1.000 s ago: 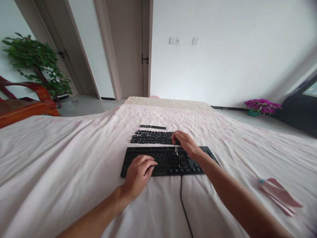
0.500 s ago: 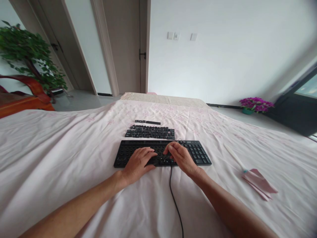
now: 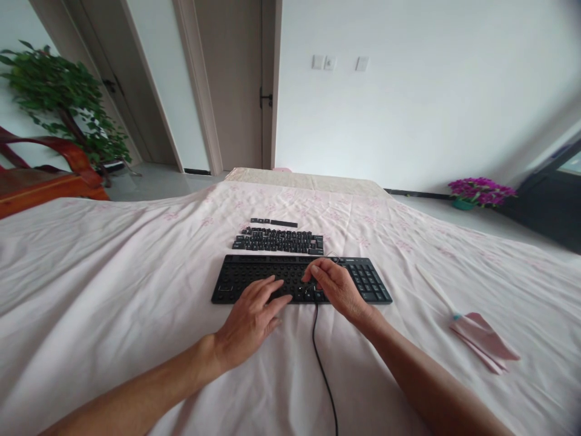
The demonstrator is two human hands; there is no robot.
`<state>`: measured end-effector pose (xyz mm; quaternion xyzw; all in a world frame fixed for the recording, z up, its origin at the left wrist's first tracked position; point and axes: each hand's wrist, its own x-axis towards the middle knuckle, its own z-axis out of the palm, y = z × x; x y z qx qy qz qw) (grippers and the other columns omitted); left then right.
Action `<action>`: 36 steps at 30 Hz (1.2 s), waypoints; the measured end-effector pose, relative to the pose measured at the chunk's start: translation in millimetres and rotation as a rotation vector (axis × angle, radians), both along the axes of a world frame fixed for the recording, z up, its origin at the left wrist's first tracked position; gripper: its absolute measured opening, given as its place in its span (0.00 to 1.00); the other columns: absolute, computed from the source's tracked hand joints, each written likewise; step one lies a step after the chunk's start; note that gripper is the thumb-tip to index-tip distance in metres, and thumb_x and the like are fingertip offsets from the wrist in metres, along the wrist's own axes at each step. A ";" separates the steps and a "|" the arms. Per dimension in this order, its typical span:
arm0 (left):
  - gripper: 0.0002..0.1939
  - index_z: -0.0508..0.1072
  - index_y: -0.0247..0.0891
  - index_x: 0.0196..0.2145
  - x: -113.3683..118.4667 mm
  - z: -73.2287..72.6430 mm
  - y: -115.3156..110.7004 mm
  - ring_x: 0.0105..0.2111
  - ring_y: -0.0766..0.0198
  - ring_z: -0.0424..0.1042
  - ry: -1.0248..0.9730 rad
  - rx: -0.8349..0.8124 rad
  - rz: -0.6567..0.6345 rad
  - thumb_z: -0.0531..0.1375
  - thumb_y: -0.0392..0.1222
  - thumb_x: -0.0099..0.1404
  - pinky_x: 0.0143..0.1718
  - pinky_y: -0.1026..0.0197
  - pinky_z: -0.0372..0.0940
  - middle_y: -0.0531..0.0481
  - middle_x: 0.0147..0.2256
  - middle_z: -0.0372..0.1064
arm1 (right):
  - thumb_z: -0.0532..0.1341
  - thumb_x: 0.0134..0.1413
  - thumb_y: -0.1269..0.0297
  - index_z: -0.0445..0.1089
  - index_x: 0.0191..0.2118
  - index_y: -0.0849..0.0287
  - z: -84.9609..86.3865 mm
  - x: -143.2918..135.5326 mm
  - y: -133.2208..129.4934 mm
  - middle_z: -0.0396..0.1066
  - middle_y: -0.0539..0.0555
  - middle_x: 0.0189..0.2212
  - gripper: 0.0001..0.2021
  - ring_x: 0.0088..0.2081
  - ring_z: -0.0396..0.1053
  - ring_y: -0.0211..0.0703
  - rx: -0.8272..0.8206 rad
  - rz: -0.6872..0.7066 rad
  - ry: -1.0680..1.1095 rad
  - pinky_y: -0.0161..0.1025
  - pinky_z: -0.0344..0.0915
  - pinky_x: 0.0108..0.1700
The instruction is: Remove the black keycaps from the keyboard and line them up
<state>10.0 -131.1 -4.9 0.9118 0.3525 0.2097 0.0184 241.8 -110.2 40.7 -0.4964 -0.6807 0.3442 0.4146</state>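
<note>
A black keyboard point(image 3: 263, 260) lies on the cloth in front of me, its main section largely stripped of keycaps and its number pad still capped. My right hand point(image 3: 333, 287) is closed over the keyboard's right-centre part, pinching a thin wire keycap puller point(image 3: 334, 255); the wire's upper loop shows above the knuckles. The fingers hide its lower end among the lower-row keys. Over the front edge, left of centre, my left hand point(image 3: 254, 315) is open with fingers apart, fingertips at the keyboard. Just beyond the keyboard lie rows of removed keycaps point(image 3: 276, 241).
A pale pink cloth point(image 3: 158, 290) covers the surface. The keyboard's cable point(image 3: 323, 369) runs toward me. To the right lies a stick with pink fabric point(image 3: 483, 339). A space-bar keycap point(image 3: 284, 223) sits farthest back. A wooden chair point(image 3: 59, 163) stands at left.
My left hand has drawn back toward me and its fingers have spread. The right hand stays at about the same keys with the puller. The whole view has shifted slightly.
</note>
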 end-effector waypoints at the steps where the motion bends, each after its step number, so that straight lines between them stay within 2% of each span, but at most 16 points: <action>1: 0.27 0.61 0.47 0.58 -0.9 1.0 -2.5 0.63 0.52 0.50 0.021 0.020 -0.021 0.60 0.36 0.61 0.60 0.43 0.54 0.45 0.62 0.53 | 0.51 0.62 0.55 0.70 0.33 0.59 -1.3 -0.7 -0.3 0.71 0.52 0.30 0.16 0.26 0.62 0.35 -0.003 -0.017 0.014 0.34 0.61 0.30; 4: 0.31 0.57 0.48 0.61 -1.8 1.8 -3.1 0.64 0.50 0.46 0.088 0.051 -0.052 0.61 0.41 0.61 0.60 0.42 0.52 0.45 0.64 0.46 | 0.52 0.62 0.54 0.69 0.32 0.59 -3.0 -3.0 -0.6 0.71 0.52 0.29 0.16 0.25 0.61 0.35 -0.005 -0.044 0.048 0.33 0.60 0.28; 9: 0.34 0.52 0.49 0.63 -3.4 -0.8 8.9 0.65 0.48 0.41 0.142 0.055 0.020 0.59 0.52 0.62 0.61 0.41 0.50 0.44 0.66 0.40 | 0.53 0.61 0.52 0.67 0.33 0.59 -3.1 -4.4 -2.0 0.71 0.52 0.29 0.16 0.22 0.59 0.33 -0.040 -0.084 0.120 0.32 0.57 0.23; 15: 0.32 0.52 0.49 0.63 -0.4 -1.2 14.8 0.64 0.49 0.47 0.099 0.019 0.041 0.54 0.56 0.64 0.60 0.39 0.50 0.43 0.65 0.45 | 0.56 0.57 0.49 0.65 0.32 0.59 -6.4 -3.3 -5.6 0.70 0.52 0.28 0.16 0.20 0.59 0.32 -0.078 -0.135 0.182 0.30 0.58 0.19; 19: 0.27 0.58 0.46 0.60 8.8 -1.8 14.8 0.61 0.51 0.52 -0.044 -0.008 0.045 0.56 0.47 0.65 0.59 0.43 0.54 0.44 0.62 0.51 | 0.59 0.54 0.49 0.64 0.32 0.59 -10.3 -7.3 -7.9 0.67 0.49 0.23 0.16 0.18 0.62 0.33 -0.096 -0.109 0.176 0.30 0.60 0.19; 23: 0.22 0.66 0.46 0.54 20.3 3.8 18.1 0.52 0.56 0.63 -0.182 -0.068 0.049 0.59 0.40 0.63 0.54 0.49 0.61 0.46 0.52 0.63 | 0.60 0.54 0.49 0.64 0.31 0.59 -15.5 -12.0 -8.8 0.64 0.47 0.19 0.16 0.19 0.63 0.34 -0.096 -0.090 0.102 0.30 0.62 0.20; 27: 0.21 0.70 0.48 0.50 31.9 6.2 23.5 0.42 0.60 0.66 -0.243 -0.149 0.029 0.64 0.39 0.58 0.46 0.55 0.64 0.50 0.41 0.67 | 0.59 0.56 0.53 0.65 0.30 0.58 -14.8 -15.4 -7.5 0.64 0.46 0.18 0.13 0.19 0.63 0.34 -0.022 -0.055 -0.050 0.30 0.60 0.20; 32: 0.10 0.75 0.45 0.37 43.6 -2.3 28.8 0.39 0.61 0.66 -0.291 -0.222 0.101 0.65 0.45 0.57 0.42 0.58 0.63 0.51 0.37 0.68 | 0.59 0.57 0.55 0.66 0.27 0.58 -7.0 -22.5 -4.3 0.67 0.48 0.21 0.13 0.22 0.63 0.34 0.126 0.069 -0.231 0.31 0.59 0.25; 36: 0.08 0.75 0.42 0.35 47.3 -5.3 29.1 0.37 0.62 0.66 -0.337 -0.255 0.202 0.64 0.46 0.58 0.39 0.60 0.61 0.52 0.35 0.69 | 0.59 0.58 0.58 0.67 0.27 0.58 -7.5 -29.0 -0.8 0.69 0.49 0.24 0.12 0.26 0.64 0.35 0.214 0.124 -0.344 0.32 0.59 0.30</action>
